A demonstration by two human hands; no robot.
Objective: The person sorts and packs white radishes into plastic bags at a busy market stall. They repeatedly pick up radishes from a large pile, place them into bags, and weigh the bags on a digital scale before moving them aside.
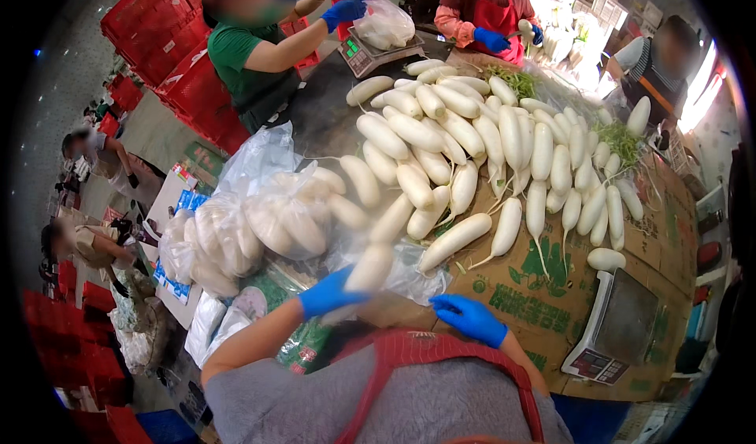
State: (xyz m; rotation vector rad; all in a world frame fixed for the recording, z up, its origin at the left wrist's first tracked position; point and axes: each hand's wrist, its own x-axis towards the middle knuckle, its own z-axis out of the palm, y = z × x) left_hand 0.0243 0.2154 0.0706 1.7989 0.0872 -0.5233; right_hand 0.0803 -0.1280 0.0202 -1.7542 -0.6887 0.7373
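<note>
My left hand (331,293), in a blue glove, is closed on a white radish (370,269), slightly blurred and held near the table's front edge. To the right, my blue-gloved right hand (470,319) has its fingers stretched out to the left; I see nothing held in it. A clear plastic bag (405,274) lies between and just beyond my hands. Past it a large heap of white radishes (465,129) spreads over the table, with a single radish (455,241) lying close to my right hand. Clear bags full of radishes (287,215) sit to the left.
A flat scale (618,326) stands at the right on brown cardboard (504,286). Across the table, a person in green (252,58) handles a bag at another scale (370,54); a person in a red apron (492,18) holds a radish. Red crates (153,26) are stacked at the far left.
</note>
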